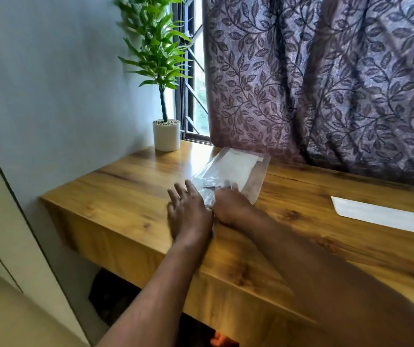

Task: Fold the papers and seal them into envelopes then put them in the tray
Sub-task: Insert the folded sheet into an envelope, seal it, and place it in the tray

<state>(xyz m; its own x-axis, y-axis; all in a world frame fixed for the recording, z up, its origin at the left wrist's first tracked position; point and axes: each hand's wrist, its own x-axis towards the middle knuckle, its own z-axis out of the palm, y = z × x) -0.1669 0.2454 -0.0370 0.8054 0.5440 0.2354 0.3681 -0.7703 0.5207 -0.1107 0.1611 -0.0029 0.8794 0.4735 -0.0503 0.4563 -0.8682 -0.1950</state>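
One envelope packet (236, 169), near end under right hand (228, 206), beside left hand (188, 211).

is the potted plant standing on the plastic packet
No, the potted plant stands on the bare desk corner, apart from the plastic packet.

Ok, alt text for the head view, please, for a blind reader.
Left hand and right hand meet at the near end of a clear packet of what look like envelopes on a wooden desk. A white sheet lies to the right; a potted plant stands behind.
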